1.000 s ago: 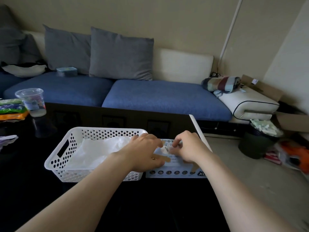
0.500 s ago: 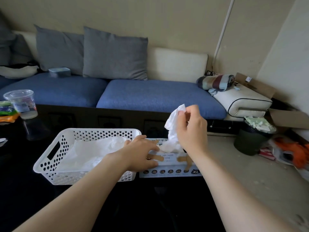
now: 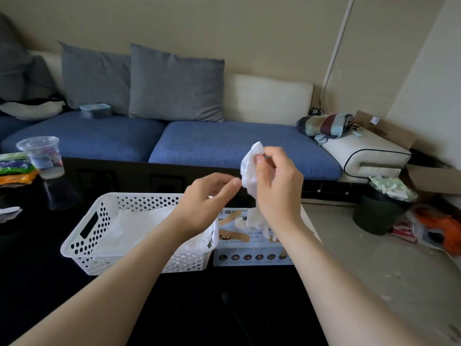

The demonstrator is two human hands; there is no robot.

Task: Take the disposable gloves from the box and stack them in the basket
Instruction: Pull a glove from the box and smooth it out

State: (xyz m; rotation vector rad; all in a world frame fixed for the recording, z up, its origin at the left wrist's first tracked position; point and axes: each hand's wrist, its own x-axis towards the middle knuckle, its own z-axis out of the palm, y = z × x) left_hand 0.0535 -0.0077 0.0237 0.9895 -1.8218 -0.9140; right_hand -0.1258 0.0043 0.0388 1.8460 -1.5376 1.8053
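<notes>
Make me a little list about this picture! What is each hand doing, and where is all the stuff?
Right grip: holds a crumpled white glove above the box
Left grip: open, fingers reaching toward that glove; whether they touch it, cannot tell
Basket: white, just left of the box, with white gloves inside
Table: dark, under the basket and box
Cup: clear plastic, far left

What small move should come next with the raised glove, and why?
Probably the left hand pinches the glove by its free edge so both hands can spread it. The right hand grips it bunched up above the box, the left fingertips are beside it, and the stacked gloves in the basket lie spread out.
</notes>
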